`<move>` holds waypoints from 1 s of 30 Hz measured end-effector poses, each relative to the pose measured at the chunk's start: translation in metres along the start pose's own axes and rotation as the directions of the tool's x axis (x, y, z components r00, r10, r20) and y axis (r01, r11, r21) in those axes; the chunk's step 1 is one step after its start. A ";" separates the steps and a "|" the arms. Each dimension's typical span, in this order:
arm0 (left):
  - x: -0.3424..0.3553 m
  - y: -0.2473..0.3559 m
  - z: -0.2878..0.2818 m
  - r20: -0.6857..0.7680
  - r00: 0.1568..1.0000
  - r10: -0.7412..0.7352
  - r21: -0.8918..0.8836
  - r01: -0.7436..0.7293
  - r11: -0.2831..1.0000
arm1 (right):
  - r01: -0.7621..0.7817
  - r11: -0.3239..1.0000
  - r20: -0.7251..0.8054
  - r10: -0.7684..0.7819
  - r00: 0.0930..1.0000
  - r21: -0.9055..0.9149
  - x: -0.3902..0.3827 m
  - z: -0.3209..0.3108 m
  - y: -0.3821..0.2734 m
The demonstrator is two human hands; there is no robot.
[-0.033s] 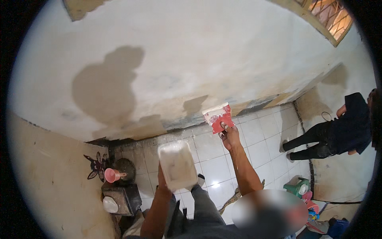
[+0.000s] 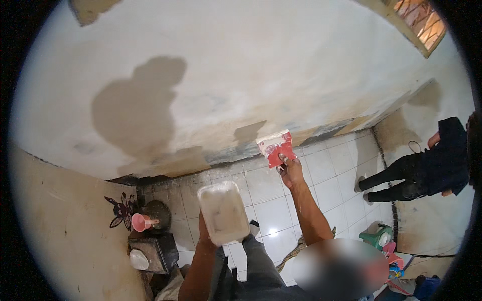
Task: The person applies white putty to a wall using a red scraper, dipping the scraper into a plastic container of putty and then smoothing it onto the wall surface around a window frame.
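Observation:
My right hand [image 2: 289,169] grips a red plastic putty spreader [image 2: 279,153], thumb on its face. White paste covers the spreader's wide far edge, which is up close to the lower wall; whether it touches cannot be made out. In my left hand [image 2: 203,231] is a shallow rectangular tray [image 2: 227,213], pale and whitish with grey smears inside, held in front of my legs. The tray hides most of the left fingers. The wall [image 2: 211,65] ahead is whitish, with tan and grey patches along its foot.
At the left stand a dark box [image 2: 159,251] and a pink dipper [image 2: 143,221]. A person [image 2: 427,165] in dark clothes stands at the right. A green object [image 2: 375,236] lies on the white floor tiles [image 2: 268,183] near the right wall.
The tray has dropped slightly toward me. My right hand with the spreader has hardly moved, and the view has shifted a little.

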State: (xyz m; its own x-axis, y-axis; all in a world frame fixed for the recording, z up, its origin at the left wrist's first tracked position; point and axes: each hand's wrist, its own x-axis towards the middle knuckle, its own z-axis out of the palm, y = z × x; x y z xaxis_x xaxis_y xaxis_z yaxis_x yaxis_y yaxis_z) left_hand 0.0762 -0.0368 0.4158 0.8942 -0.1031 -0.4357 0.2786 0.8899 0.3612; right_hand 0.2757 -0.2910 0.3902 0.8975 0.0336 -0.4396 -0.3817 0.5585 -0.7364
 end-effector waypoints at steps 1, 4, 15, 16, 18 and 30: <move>-0.003 -0.007 -0.006 0.005 0.999 0.041 -0.098 -0.040 0.994 | -0.029 0.999 -0.045 0.027 0.999 -0.037 0.018 -0.009 0.010; 0.002 -0.020 -0.037 -0.044 0.991 0.123 -0.051 -0.125 0.991 | -0.003 1.000 -0.059 0.003 0.998 0.005 0.078 -0.028 0.037; 0.020 -0.036 -0.133 -0.203 0.955 0.217 0.032 -0.215 0.976 | 0.131 0.988 0.005 -0.131 0.991 0.081 0.125 -0.025 0.064; 0.020 -0.036 -0.137 -0.200 0.957 0.212 0.028 -0.211 0.977 | 0.135 0.988 0.000 -0.135 0.991 0.077 0.126 -0.025 0.065; 0.018 -0.033 -0.151 -0.217 0.959 0.181 0.008 -0.184 0.983 | 0.185 0.979 -0.101 -0.175 0.979 0.090 0.129 -0.023 0.067; 0.005 -0.022 -0.164 -0.240 0.963 0.124 -0.006 -0.129 0.992 | 0.266 0.955 -0.147 -0.246 0.958 0.133 0.137 -0.029 0.063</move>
State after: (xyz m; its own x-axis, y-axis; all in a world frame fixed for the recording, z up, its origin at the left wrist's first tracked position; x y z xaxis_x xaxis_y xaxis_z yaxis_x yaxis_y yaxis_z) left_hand 0.0171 0.0156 0.2704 0.8113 0.1179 -0.5726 0.1587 0.8982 0.4098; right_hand 0.3682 -0.2752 0.2684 0.9215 -0.2269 -0.3152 -0.0965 0.6524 -0.7517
